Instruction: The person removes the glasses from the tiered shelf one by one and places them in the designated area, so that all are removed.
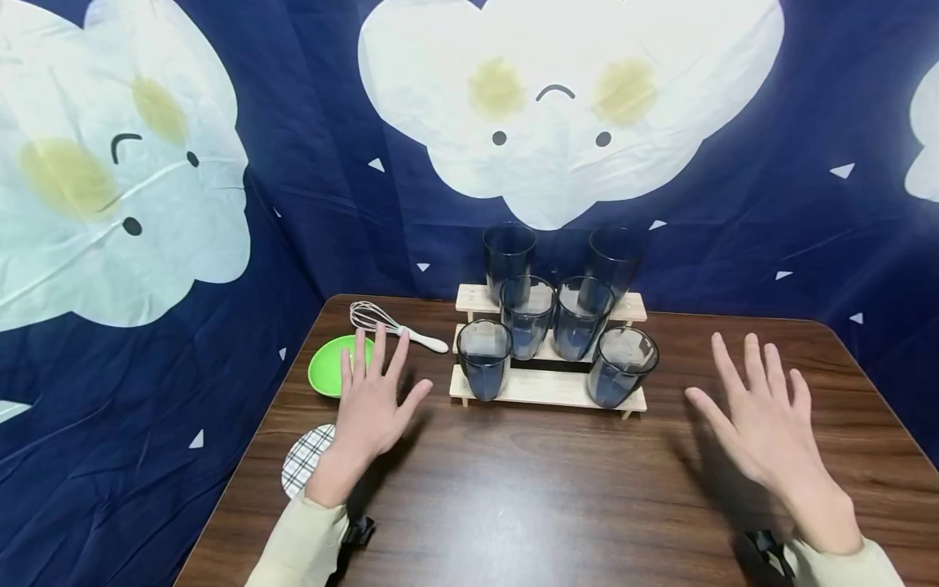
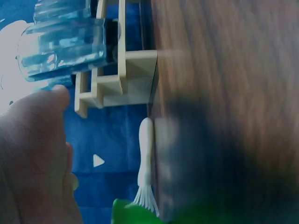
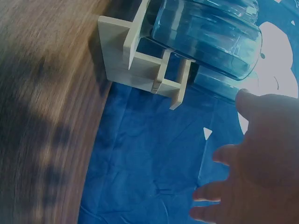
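Both hands hover over the table with fingers straight and spread, holding nothing. The left hand (image 1: 372,408) is nearest a green bowl (image 1: 323,368), a white whisk (image 1: 421,338) and a round checked coaster (image 1: 304,461), partly hidden by the wrist. At the right side, the right hand (image 1: 770,424) is apart from every object. Between them stands a tiered wooden rack (image 1: 546,386) bearing several dark clear glasses, two on each step. The front-left glass (image 1: 484,363) looks upright; the front-right glass (image 1: 622,368) appears slanted in the head view. In the left wrist view the whisk (image 2: 145,154) shows handle up.
A brown wooden table (image 1: 513,489) carries everything; its back edge meets a dark blue cloth (image 1: 308,163) printed with white clouds. Another cloth side hangs along the left. The rack stands near the back edge, with glasses on its top step (image 1: 477,297).
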The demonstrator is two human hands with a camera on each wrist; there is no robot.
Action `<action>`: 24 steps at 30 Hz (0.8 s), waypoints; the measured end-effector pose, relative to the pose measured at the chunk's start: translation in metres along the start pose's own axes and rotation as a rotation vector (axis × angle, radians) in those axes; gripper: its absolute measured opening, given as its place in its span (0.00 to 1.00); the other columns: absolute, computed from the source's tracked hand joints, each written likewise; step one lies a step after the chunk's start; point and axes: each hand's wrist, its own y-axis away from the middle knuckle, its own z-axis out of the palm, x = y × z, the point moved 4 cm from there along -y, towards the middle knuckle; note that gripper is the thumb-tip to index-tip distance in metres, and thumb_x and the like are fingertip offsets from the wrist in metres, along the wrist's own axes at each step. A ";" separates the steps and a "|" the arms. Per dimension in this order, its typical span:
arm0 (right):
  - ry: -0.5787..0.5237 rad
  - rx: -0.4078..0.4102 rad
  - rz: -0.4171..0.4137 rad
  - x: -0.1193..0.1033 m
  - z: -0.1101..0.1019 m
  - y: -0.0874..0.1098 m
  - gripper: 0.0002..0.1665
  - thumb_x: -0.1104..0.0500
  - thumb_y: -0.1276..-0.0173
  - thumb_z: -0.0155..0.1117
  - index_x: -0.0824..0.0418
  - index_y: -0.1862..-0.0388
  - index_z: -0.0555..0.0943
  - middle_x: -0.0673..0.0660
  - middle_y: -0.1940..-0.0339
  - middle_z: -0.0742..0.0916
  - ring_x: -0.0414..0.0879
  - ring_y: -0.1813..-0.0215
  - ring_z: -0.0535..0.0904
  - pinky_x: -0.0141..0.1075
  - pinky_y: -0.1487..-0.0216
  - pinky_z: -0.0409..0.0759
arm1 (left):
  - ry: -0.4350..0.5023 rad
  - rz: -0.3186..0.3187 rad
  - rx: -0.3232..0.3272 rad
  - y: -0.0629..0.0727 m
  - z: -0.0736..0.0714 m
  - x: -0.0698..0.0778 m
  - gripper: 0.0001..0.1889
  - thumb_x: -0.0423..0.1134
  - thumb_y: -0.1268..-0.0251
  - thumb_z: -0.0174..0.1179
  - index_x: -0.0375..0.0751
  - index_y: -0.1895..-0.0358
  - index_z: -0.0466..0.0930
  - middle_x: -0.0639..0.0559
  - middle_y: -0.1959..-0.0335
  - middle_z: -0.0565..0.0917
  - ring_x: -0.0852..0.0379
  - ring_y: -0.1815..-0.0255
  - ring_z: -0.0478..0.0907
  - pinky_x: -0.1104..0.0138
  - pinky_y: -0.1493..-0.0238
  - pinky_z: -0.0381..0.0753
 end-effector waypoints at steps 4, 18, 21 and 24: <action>-0.052 0.062 -0.023 -0.001 -0.005 -0.004 0.46 0.39 0.09 0.51 0.55 0.05 0.48 0.81 0.11 0.54 0.80 0.12 0.47 0.81 0.15 0.39 | 0.107 0.008 0.014 0.003 0.013 0.003 0.43 0.57 0.17 0.61 0.45 0.09 0.55 0.32 0.08 0.47 0.27 0.08 0.33 0.30 0.09 0.34; -0.197 0.440 -0.074 -0.022 -0.023 -0.021 0.35 0.46 0.18 0.65 0.63 0.20 0.76 0.75 0.25 0.79 0.81 0.30 0.73 0.78 0.30 0.66 | 0.545 -0.117 0.122 0.005 0.047 0.013 0.29 0.41 0.19 0.68 0.47 0.20 0.77 0.37 0.30 0.85 0.34 0.28 0.82 0.43 0.26 0.85; -0.228 0.491 -0.083 -0.025 -0.025 -0.026 0.34 0.48 0.20 0.67 0.63 0.22 0.79 0.75 0.28 0.82 0.79 0.30 0.75 0.76 0.31 0.68 | 0.696 -0.145 0.152 0.003 0.072 0.001 0.23 0.43 0.20 0.70 0.50 0.26 0.83 0.45 0.42 0.92 0.49 0.42 0.90 0.61 0.44 0.94; -0.254 0.502 -0.083 -0.027 -0.025 -0.032 0.33 0.50 0.22 0.68 0.63 0.23 0.80 0.75 0.29 0.82 0.78 0.29 0.74 0.76 0.31 0.68 | 0.836 -0.162 0.163 0.004 0.080 0.005 0.17 0.37 0.20 0.69 0.44 0.33 0.85 0.41 0.48 0.93 0.52 0.48 0.91 0.69 0.49 0.94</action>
